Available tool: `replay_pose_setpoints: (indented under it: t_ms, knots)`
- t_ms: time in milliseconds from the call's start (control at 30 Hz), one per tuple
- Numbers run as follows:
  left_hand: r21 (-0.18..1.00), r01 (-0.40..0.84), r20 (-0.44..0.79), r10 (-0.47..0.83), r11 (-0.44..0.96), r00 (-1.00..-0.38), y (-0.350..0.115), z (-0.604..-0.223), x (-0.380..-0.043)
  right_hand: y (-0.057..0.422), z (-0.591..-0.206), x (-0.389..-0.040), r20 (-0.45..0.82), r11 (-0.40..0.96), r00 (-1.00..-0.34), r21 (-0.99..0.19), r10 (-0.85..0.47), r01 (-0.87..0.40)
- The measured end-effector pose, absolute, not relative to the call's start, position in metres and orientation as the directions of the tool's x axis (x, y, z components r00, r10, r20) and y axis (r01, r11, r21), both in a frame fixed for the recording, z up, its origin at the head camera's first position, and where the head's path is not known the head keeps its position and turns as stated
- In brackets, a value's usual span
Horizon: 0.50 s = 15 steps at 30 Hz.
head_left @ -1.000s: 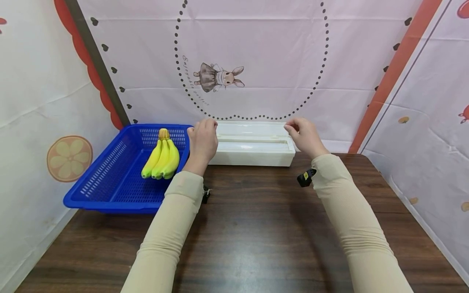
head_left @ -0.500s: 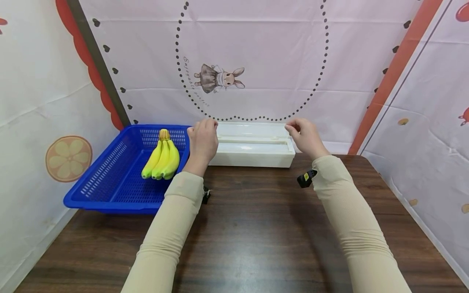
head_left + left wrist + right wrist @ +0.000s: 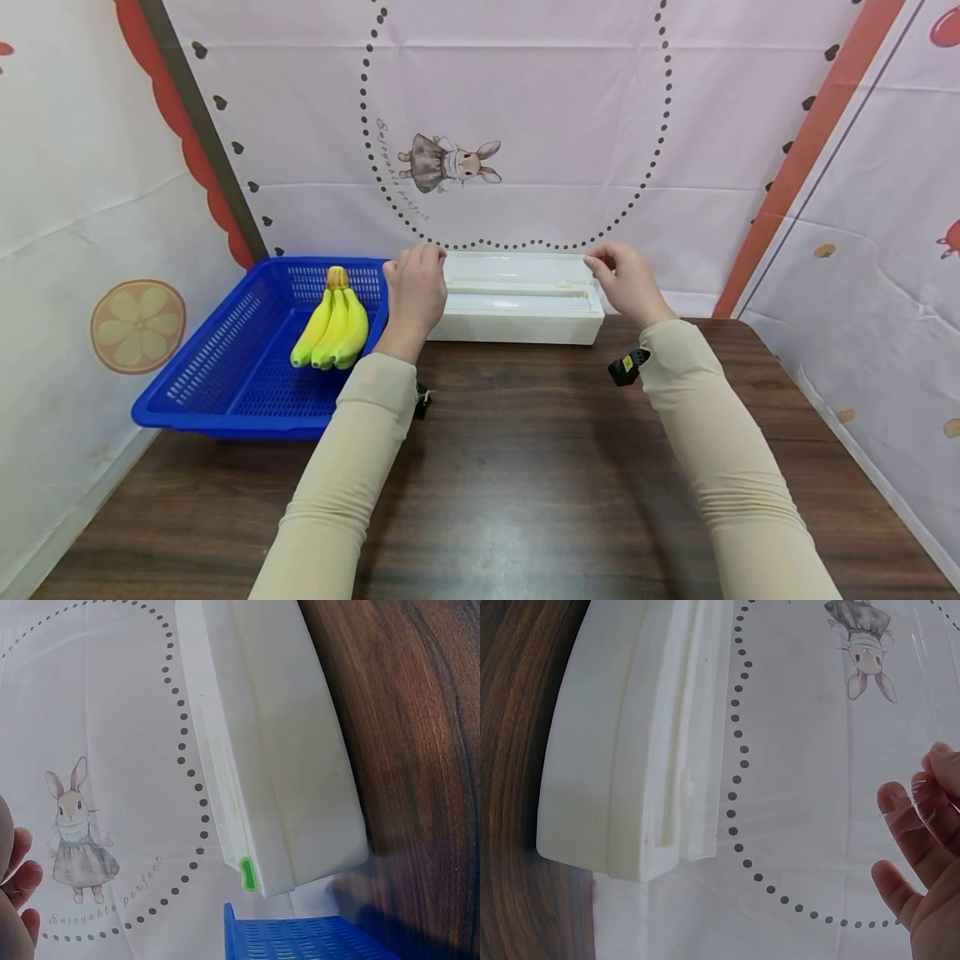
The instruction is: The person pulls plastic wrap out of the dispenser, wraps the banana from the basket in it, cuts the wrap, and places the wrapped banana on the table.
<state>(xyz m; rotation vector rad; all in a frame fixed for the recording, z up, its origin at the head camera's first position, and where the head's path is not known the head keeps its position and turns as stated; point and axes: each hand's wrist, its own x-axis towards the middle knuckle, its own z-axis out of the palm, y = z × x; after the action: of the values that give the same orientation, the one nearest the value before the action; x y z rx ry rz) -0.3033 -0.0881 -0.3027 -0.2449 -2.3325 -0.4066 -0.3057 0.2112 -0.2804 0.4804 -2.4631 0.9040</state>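
A long white cling film dispenser (image 3: 517,328) stands at the back of the table, its lid raised. Clear cling film (image 3: 911,815) shows as thin creases and glints in the right wrist view, reaching from the dispenser to my right hand (image 3: 626,282). Thumb and fingertips of that hand pinch its edge above the dispenser's right end. Over the left end, my left hand (image 3: 416,287) has curled fingers and holds the film's other side. Only a few fingers of it show at the edge of the left wrist view. A small green piece (image 3: 248,874) sits on the dispenser's end.
Left of the dispenser, a blue plastic basket (image 3: 225,422) holds a bunch of yellow bananas (image 3: 332,327). My left forearm passes over its right side. Behind the dark wooden table (image 3: 510,467) hangs a printed cloth (image 3: 540,108) with a rabbit, close behind the dispenser.
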Motion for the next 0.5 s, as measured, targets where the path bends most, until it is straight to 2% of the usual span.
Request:
replay_pose_setpoints:
  t_ms: [500]
  knots:
    - [0.215, 0.302, 0.728, 0.054, 0.929, -0.683, -0.0874, -0.3009, -0.3007, 0.2111, -0.2796, -0.3041, 0.557, 0.713, -0.816, -0.509, -0.155, -0.483]
